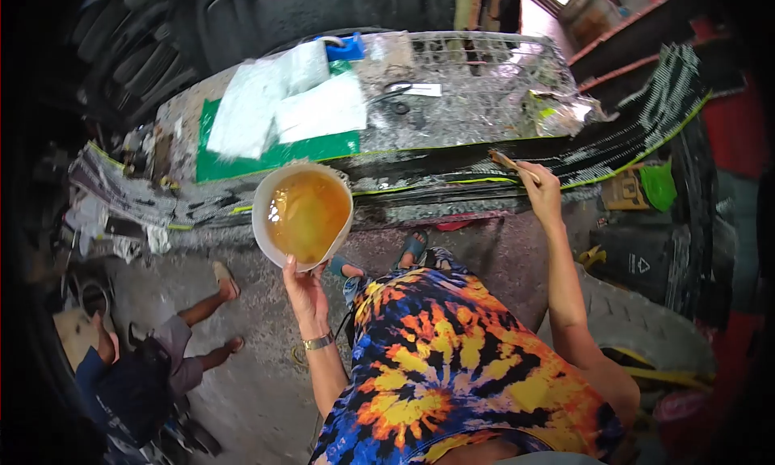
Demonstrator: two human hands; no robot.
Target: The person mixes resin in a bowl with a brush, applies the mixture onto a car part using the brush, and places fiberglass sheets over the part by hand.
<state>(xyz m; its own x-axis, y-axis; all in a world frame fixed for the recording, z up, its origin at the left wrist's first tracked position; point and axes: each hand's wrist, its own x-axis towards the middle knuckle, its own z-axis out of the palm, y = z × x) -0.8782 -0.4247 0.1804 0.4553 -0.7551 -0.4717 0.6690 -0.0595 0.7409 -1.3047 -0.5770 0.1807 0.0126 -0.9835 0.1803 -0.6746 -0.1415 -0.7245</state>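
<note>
A white bowl point(260, 216) of amber liquid is held by its lower rim in my left hand point(305, 291), in front of the bench edge. My right hand point(542, 189) grips the handle of a small brush point(504, 160), whose bristles are over a long black woven strip point(581, 168) with a yellow-green edge. This strip runs along the front of the workbench, and its right end curves up. Beyond the bowl, white fibre sheets point(321, 110) lie on a green sheet point(242, 170).
Black scissors point(399, 102), a blue tape dispenser point(347, 47) and crumpled foil point(559, 114) are on the bench point(468, 118). Another person point(137, 384) is at the lower left. A large tyre point(638, 320) and a green bag point(659, 186) are at the right.
</note>
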